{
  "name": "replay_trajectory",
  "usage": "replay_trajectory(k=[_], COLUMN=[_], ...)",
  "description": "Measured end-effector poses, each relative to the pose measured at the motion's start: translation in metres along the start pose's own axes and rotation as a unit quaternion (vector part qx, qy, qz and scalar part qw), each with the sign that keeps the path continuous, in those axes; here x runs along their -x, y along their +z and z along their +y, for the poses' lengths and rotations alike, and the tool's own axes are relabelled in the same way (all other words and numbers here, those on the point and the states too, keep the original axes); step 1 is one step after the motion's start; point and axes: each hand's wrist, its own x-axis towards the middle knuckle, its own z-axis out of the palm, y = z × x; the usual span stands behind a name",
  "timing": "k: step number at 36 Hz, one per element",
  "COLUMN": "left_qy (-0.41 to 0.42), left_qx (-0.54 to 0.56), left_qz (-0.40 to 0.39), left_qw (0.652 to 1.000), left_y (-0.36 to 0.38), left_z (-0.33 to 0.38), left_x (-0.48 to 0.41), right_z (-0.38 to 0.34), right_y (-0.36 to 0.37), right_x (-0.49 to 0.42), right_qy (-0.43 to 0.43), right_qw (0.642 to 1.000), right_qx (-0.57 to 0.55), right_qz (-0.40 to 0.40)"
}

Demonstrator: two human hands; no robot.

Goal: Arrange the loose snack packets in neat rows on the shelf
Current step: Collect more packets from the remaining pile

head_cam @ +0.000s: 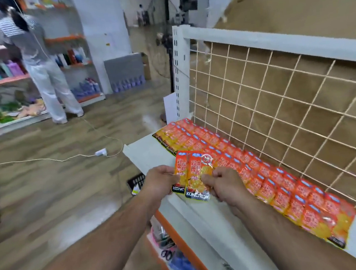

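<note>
Overlapping each other, two orange snack packets (194, 176) are held upright just above the front edge of the white shelf (212, 222), with their black lower bands, marked KONCHEW, turned toward the camera. The rear packet is gripped at its left edge by the left hand (159, 181), whose fingers are curled round it. The front packet is pinched at its right side by the right hand (224, 184), with the thumb pressed against curled fingers.

Behind the held pair, rows of packets (262, 177) are laid flat on the shelf, overlapped like tiles in a long band from the far end to the near end. The band is set close against the wire grid (278, 108) at the back, which is framed by a white rail and a slotted white upright (181, 70).

Under the shelf, an orange-edged lower shelf (177, 240) is seen with blurred pink and blue goods on it. On the wooden floor to the left, a white power strip (100, 152) is laid with its cable. Farther off, a person (37, 61) in a striped top and white trousers is seen standing at shelves of bottles.
</note>
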Motion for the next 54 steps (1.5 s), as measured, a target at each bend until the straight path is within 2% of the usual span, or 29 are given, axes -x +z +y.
replay_trajectory(k=[6,12,20,25,29,46,50,54], left_qy=[0.024,0.047,0.129,0.159,0.192,0.221,0.231,0.248], left_qx=[-0.024,-0.096,-0.249,-0.278,-0.306,-0.326,-0.319,-0.303], left_qz=[-0.016,-0.064,-0.109,-0.147,-0.146,-0.153,-0.158,-0.152], left_qw=[0.999,0.992,0.954,0.936,0.921,0.906,0.906,0.908], left_y=[-0.026,-0.061,-0.104,-0.114,-0.116,-0.118,-0.118,-0.118], left_z=[0.010,0.014,0.031,0.033,0.035,0.028,0.023,0.021], left_x=[-0.059,-0.138,-0.223,-0.257,-0.272,-0.287,-0.287,-0.287], right_z=[-0.010,-0.017,-0.030,-0.038,-0.043,-0.053,-0.055,-0.061], right_y=[0.038,0.090,0.152,0.176,0.184,0.196,0.197,0.201], right_x=[-0.047,-0.094,-0.132,-0.142,-0.145,-0.140,-0.141,-0.143], right_qy=[0.008,0.041,0.070,0.092,0.110,0.135,0.139,0.149], right_qw=[0.999,0.994,0.979,0.964,0.958,0.946,0.945,0.949], right_qx=[0.022,0.007,-0.009,-0.029,-0.007,0.007,0.025,-0.010], right_qz=[0.038,0.099,0.191,0.246,0.266,0.295,0.295,0.276])
